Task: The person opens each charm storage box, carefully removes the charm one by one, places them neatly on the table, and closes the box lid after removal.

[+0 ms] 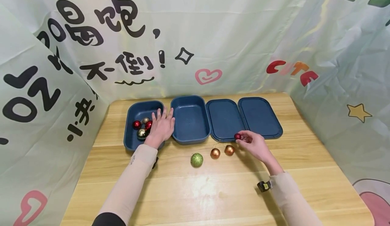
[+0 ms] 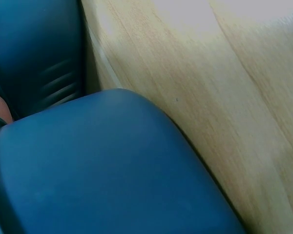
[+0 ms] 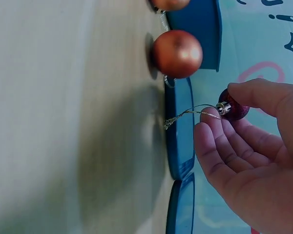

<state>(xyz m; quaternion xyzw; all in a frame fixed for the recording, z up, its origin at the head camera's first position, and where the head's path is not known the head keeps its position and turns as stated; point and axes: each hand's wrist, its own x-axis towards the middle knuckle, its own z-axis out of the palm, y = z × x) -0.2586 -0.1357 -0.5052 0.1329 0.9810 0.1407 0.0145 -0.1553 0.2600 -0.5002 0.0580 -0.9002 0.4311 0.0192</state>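
Observation:
Between thumb and fingers, my right hand (image 1: 254,145) pinches a small dark red Christmas bauble (image 3: 236,108) with a gold string loop (image 3: 190,112) hanging from it. Two copper baubles (image 1: 215,153) (image 1: 229,150) and a glittery green bauble (image 1: 196,160) lie on the table nearby. My left hand (image 1: 163,126), fingers outstretched, lies over the right rim of the left blue box (image 1: 129,136). Several red and gold baubles (image 1: 142,134) are in that box, partly hidden by this hand. The left wrist view shows mostly the blue box's outer wall (image 2: 107,170); only a bit of skin appears there.
A second blue box (image 1: 190,122) without baubles stands right of the first. Two flat blue lids (image 1: 226,119) (image 1: 260,116) lie side by side further right. The wooden table (image 1: 195,199) meets printed cloth (image 1: 237,43) at the back and sides.

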